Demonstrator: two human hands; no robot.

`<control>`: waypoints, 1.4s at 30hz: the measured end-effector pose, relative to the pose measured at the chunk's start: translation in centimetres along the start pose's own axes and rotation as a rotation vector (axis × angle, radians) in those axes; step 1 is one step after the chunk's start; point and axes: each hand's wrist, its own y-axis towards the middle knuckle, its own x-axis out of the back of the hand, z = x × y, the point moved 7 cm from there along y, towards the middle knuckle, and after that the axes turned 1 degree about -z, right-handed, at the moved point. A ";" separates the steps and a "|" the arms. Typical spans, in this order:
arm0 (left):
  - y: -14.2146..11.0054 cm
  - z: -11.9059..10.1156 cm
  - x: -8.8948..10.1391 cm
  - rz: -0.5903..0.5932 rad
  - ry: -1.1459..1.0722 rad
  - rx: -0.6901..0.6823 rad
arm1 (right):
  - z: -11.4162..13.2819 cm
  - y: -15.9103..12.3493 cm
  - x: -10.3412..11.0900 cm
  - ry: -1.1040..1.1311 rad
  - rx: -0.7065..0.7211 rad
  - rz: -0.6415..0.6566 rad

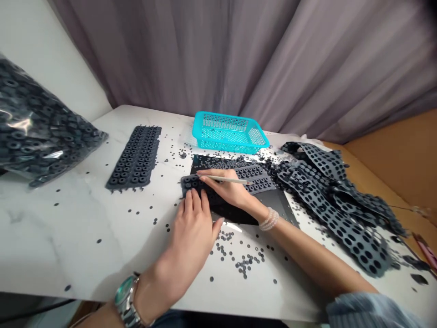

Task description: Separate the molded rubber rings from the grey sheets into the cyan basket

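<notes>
My right hand [232, 187] is closed round a pale, thin pencil-like stick [221, 178]. One end of it is at my fingertips, over the left part of a dark rubber sheet [262, 180] with rows of raised rings. Flat against the near edge of that sheet rest the outstretched fingers of my left hand [191, 228], its thumb pointing right. Beneath the sheet is a black mat [273, 205]. My right hand covers the middle of the sheet, and the exact contact at the stick's tip is too small to make out.
A second ringed sheet [136, 157] lies to the left, near a clear bag [41, 127] full of black rings. Behind the mat stands a turquoise basket [232, 146]. Punched sheets [327, 200] are heaped at right. Small black discs [246, 264] are scattered over the white table [102, 269].
</notes>
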 end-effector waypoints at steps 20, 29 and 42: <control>-0.9 0.8 -2.0 -0.087 -0.080 -0.041 | 1.8 -1.6 -2.4 -0.313 0.460 0.208; -1.3 1.1 -2.2 -0.092 -0.063 -0.062 | 1.3 -1.1 -3.6 -0.576 0.596 0.334; -1.7 1.3 -2.1 -0.108 -0.108 -0.072 | 1.5 1.7 -1.1 -0.435 0.496 0.189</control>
